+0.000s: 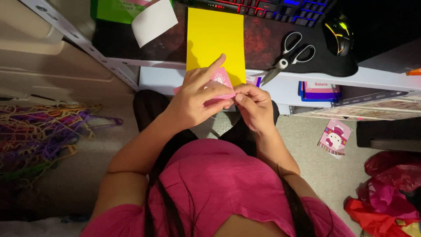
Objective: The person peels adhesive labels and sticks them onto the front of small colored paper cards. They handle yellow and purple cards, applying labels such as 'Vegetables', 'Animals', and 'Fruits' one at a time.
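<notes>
both hands are up in front of the desk edge working 1 small pink card [221, 81]. the left hand [195, 98] lies over the top of it with fingers curled round and the index finger stretched out along the card, looks like that's to pin it flat and steady. the right hand [254, 103] has thumb and fingertips pinched narrow on the card's right edge, probably so it can fold or peel something there, can't tell which. the card sits just over the bottom end of 1 yellow paper sheet [215, 37] that hangs a bit off the desk [175, 74], handy as a backing right where the hands are.

count of the rest: 1 pair of scissors [289, 55] lying shut near the right hand's side, 1 mouse [338, 34], 1 keyboard [267, 8] at the back, 1 white slip [153, 22], 1 pink cartoon-cat card on the floor [335, 138], and a tangle of coloured hangers [39, 131] to the left, too many to count.
</notes>
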